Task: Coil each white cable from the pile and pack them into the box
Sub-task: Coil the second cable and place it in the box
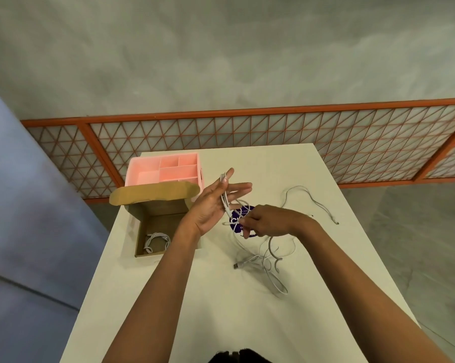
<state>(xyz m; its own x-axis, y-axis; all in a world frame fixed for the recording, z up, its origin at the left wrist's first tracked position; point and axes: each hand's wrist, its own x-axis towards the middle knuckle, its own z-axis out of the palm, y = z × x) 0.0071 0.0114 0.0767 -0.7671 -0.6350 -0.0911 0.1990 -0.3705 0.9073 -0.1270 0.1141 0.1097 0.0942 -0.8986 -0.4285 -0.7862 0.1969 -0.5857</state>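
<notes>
a: head view. which cable is in work, and how do the hands stand?

b: one white cable hangs in strands across the left hand, whose fingers are straight and spread, serving as a former. the right hand has its fingertips curled, pinching the same cable just beside the left palm. the free length appears to trail down toward the pile on the table.

a: how will it handle?

b: judged light, limp and a little springy. loops would likely slip off straight fingers unless kept taut. it is best taken near a plug end, then round the bundle's middle once wound.

a: and the surroundings?

b: the box stands open at left, with one coiled cable inside. behind it is a pink organiser. under the hands lies a purple label, and a loose cable lies apart at right. the left forearm crosses the box's near corner, and the trailing length may snag in the pile.
</notes>
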